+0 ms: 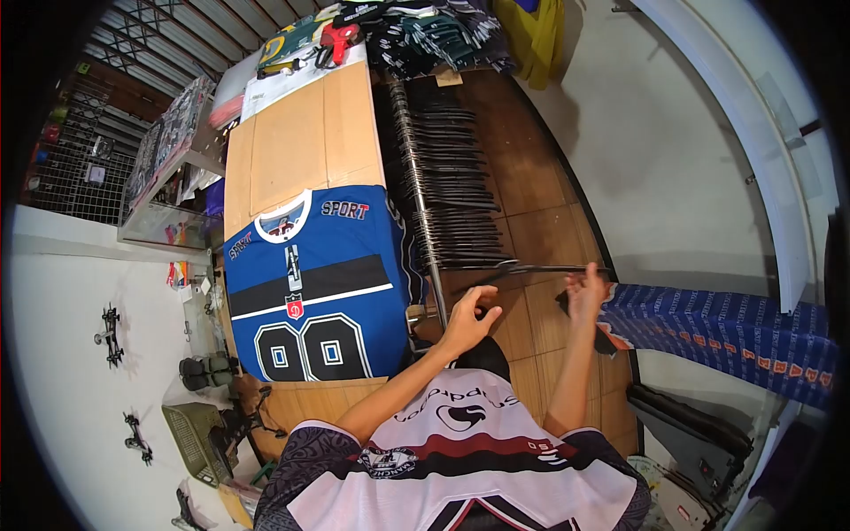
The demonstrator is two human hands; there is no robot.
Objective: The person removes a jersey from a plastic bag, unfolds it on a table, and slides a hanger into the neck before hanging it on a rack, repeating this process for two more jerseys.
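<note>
A thin black hanger point(549, 268) stretches sideways from the end of the metal rail to my right hand point(586, 295), whose fingers are closed around its right end. My left hand point(472, 320) is just below the hanger's left part, thumb and fingers apart, with nothing visible in it. Many black hangers point(456, 177) hang in a close row on the rail point(414, 168) ahead. To the left of the rail, a blue jersey point(310, 305) with a black band and large numerals lies flat, its white collar pointing away from me.
The jersey rests on a cardboard-covered table point(305, 133). Folded dark garments point(443, 35) and a red tagging gun point(337, 42) are at the far end. A blue patterned wrapped box point(717, 336) stands at right, a green crate point(195, 442) at lower left.
</note>
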